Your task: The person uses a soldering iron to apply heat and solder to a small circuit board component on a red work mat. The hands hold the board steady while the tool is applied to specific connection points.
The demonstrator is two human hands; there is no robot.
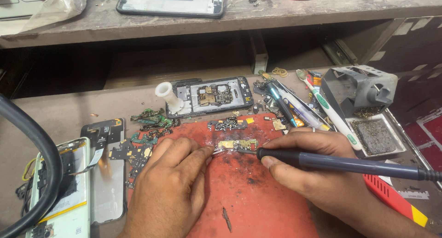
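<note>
Gold-green circuit board (235,145) between hands; tweezers (220,149) left, soldering iron (340,164) right

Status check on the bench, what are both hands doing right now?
Left hand pins small circuit board with tweezers. Right hand holds soldering iron, tip at board. Loose parts beside red mat.

Matt dark-blue plastic on the soldering iron (340,164) gripped in the right hand (313,173). Bare metal tip just ahead of the grip, against a small circuit board (235,145) with shiny gold plating. Beneath both grips, a red rubbery mat (248,201), dull, scorched black. Beyond, worn, dusty wooden bench (69,113).
</note>
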